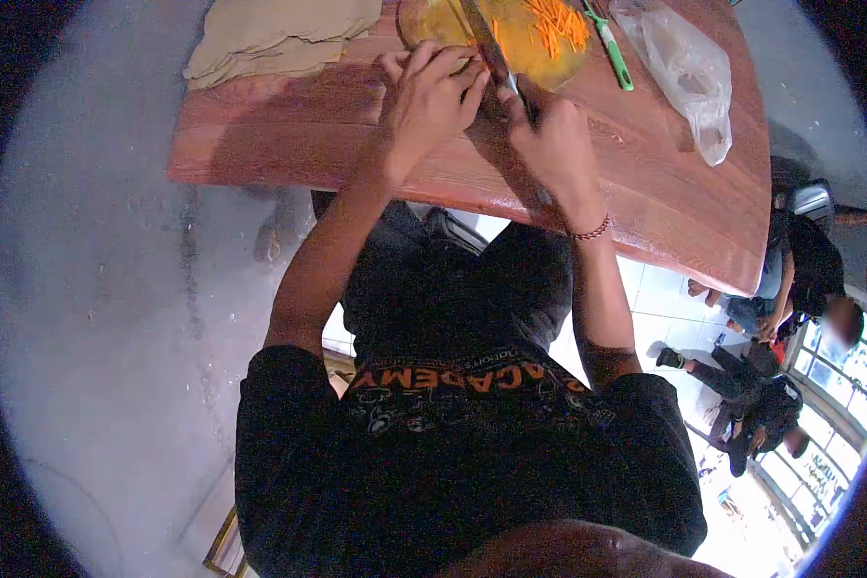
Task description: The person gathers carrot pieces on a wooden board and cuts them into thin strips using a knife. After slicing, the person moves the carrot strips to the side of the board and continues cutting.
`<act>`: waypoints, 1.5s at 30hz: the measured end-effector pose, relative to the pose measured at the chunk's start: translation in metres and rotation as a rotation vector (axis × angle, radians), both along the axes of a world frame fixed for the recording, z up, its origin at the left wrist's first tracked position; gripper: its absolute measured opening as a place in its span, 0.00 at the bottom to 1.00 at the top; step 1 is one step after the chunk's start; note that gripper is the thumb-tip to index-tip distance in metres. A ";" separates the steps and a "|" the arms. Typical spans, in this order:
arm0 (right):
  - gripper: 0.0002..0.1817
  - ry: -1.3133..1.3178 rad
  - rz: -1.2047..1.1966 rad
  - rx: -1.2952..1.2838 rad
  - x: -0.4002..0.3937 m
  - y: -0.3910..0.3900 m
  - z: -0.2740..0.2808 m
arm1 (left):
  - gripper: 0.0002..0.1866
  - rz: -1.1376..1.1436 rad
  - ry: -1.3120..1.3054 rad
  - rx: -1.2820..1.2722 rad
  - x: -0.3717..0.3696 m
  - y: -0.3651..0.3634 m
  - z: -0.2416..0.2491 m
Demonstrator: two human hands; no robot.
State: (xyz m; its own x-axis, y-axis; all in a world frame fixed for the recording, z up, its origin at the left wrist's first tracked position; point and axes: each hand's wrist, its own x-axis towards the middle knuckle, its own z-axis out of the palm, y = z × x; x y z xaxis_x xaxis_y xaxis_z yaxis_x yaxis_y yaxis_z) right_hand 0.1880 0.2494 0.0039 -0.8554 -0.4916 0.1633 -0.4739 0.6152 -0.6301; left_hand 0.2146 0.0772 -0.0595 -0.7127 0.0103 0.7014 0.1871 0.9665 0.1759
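My right hand (pixel 554 140) is wrapped round the handle of a knife (pixel 488 43), its blade pointing away across a round yellowish cutting board (pixel 438 21). Beside the blade, my left hand (pixel 432 104) rests at the board's near edge with bent fingers. Its fingertips press on a carrot piece (pixel 472 41), mostly hidden by the fingers and the blade. Thin orange carrot strips (pixel 557 27) lie in a loose pile on the right part of the board.
A green-handled peeler (pixel 617 60) lies right of the board, then a clear plastic bag (pixel 689 72). Layered tan sheets (pixel 270 43) spread over the left of the wooden table (pixel 289 135). Two people (pixel 761 409) sit at the far right, near windows.
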 end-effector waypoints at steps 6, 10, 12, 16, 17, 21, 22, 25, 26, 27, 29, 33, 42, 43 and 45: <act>0.18 0.044 -0.004 0.009 0.003 -0.003 0.000 | 0.13 -0.030 -0.071 0.056 0.001 0.000 0.000; 0.18 0.071 0.004 0.005 0.008 -0.005 0.005 | 0.10 -0.013 -0.036 0.015 -0.002 -0.001 -0.004; 0.17 0.072 -0.001 0.032 0.010 -0.009 0.009 | 0.10 -0.026 -0.049 0.020 -0.002 -0.003 -0.007; 0.17 0.090 0.037 0.056 0.004 -0.008 0.007 | 0.10 -0.032 -0.043 0.024 -0.003 -0.005 -0.009; 0.17 0.091 0.035 0.056 0.001 -0.007 0.005 | 0.10 -0.032 -0.040 0.022 -0.003 -0.004 -0.008; 0.18 0.049 0.028 0.001 -0.014 -0.008 0.004 | 0.09 -0.024 -0.010 0.065 -0.002 0.000 -0.007; 0.18 0.009 0.021 0.005 -0.018 -0.010 0.006 | 0.09 -0.026 0.002 0.043 -0.003 -0.001 -0.007; 0.19 0.022 0.018 0.005 -0.025 -0.014 0.005 | 0.09 0.001 -0.007 -0.015 0.000 0.001 -0.001; 0.19 0.024 0.019 0.005 -0.029 -0.013 0.002 | 0.09 0.029 -0.029 -0.052 0.002 0.002 0.002; 0.19 0.061 0.001 0.014 -0.034 -0.011 -0.001 | 0.09 0.030 -0.029 -0.051 0.001 0.002 0.000; 0.18 0.100 -0.015 0.021 -0.041 -0.003 -0.004 | 0.10 0.010 -0.011 0.013 -0.001 0.002 -0.003; 0.17 0.026 -0.026 -0.020 -0.030 0.007 0.012 | 0.11 0.030 0.014 -0.001 0.000 0.003 -0.002; 0.19 -0.015 0.009 0.013 -0.005 0.006 -0.002 | 0.11 0.053 0.044 0.004 0.002 0.004 0.001; 0.19 -0.026 0.019 -0.031 -0.003 0.006 0.000 | 0.11 0.055 0.023 -0.002 0.003 0.005 0.002; 0.18 -0.045 0.013 -0.012 -0.003 0.006 0.001 | 0.10 0.060 0.002 -0.007 0.005 0.005 0.004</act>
